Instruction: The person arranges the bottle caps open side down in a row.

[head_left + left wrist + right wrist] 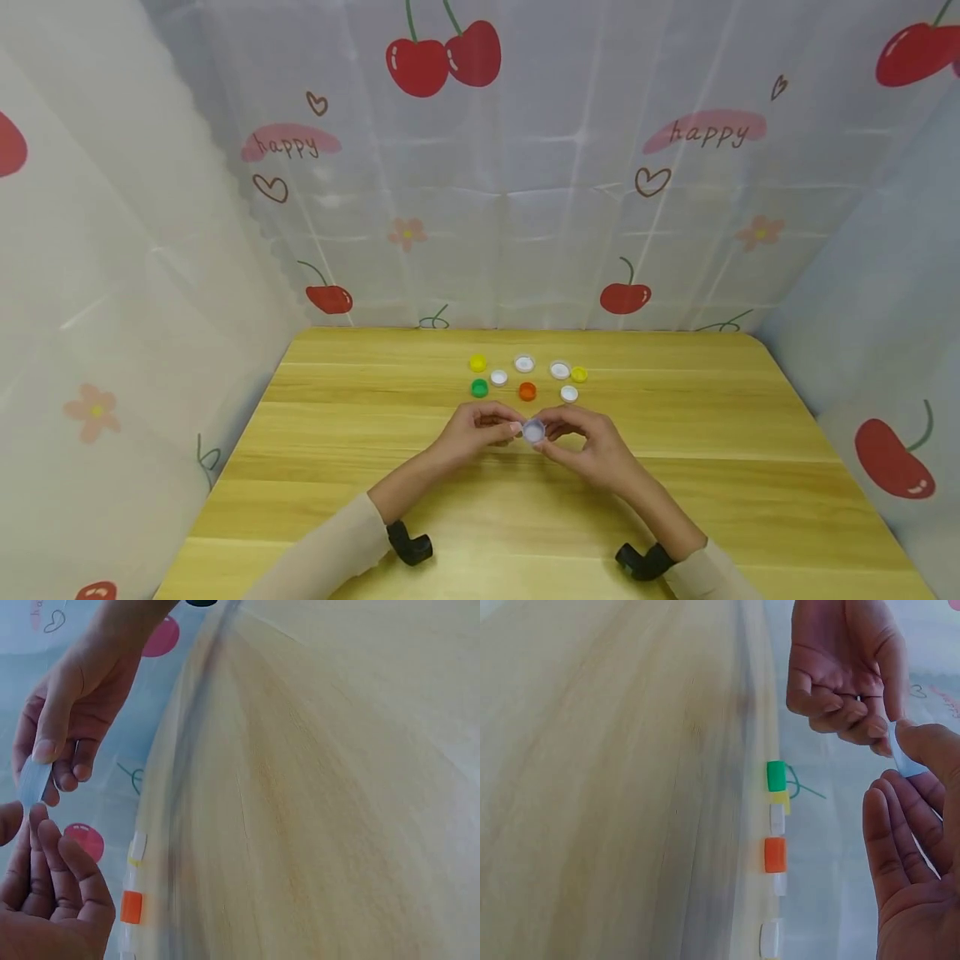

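Observation:
A translucent whitish bottle cap (pixel 533 431) is held up between both hands near the table's middle, its hollow side showing in the head view. My right hand (pixel 592 442) grips its right side between thumb and fingers. From the left, my left hand (pixel 476 429) pinches at the cap's edge with thumb and index finger. In the left wrist view the cap (pixel 34 781) appears edge-on, the right thumb lying over it. The right wrist view shows the cap (pixel 905 761) partly covered by the right thumb, with the left fingertips right at its edge.
Beyond the hands lie several loose caps: yellow (pixel 477 362), green (pixel 479 388), orange (pixel 527 391), white (pixel 498 378), and another yellow (pixel 579 374). A cherry-print curtain (pixel 502 192) surrounds the wooden table (pixel 360 375). Black wrist mounts (pixel 410 546) sit by the sleeves.

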`<action>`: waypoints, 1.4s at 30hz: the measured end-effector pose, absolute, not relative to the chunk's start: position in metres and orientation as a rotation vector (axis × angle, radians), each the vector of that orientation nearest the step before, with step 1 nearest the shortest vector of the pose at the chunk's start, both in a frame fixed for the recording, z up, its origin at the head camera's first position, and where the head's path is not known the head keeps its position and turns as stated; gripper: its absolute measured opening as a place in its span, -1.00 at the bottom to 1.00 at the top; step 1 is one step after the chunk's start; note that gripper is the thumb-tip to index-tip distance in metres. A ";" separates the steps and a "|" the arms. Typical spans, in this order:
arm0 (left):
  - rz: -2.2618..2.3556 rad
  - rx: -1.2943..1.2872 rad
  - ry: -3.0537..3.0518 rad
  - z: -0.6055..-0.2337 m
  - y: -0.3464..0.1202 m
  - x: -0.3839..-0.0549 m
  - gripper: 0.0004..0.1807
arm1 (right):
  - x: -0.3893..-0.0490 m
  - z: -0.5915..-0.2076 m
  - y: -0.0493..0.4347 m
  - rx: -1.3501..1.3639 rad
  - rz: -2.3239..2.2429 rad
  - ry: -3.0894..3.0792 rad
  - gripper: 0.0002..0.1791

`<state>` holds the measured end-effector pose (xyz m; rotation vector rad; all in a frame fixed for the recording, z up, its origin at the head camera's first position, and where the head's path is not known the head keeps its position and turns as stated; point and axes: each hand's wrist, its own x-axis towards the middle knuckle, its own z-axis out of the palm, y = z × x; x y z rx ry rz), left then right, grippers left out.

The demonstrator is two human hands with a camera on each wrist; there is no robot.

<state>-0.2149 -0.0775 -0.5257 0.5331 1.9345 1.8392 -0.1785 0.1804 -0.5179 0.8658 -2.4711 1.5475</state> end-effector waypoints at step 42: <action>0.821 1.638 2.984 -0.520 -0.082 -0.202 -0.85 | -0.187 -0.535 0.188 0.894 2.048 -2.686 -0.67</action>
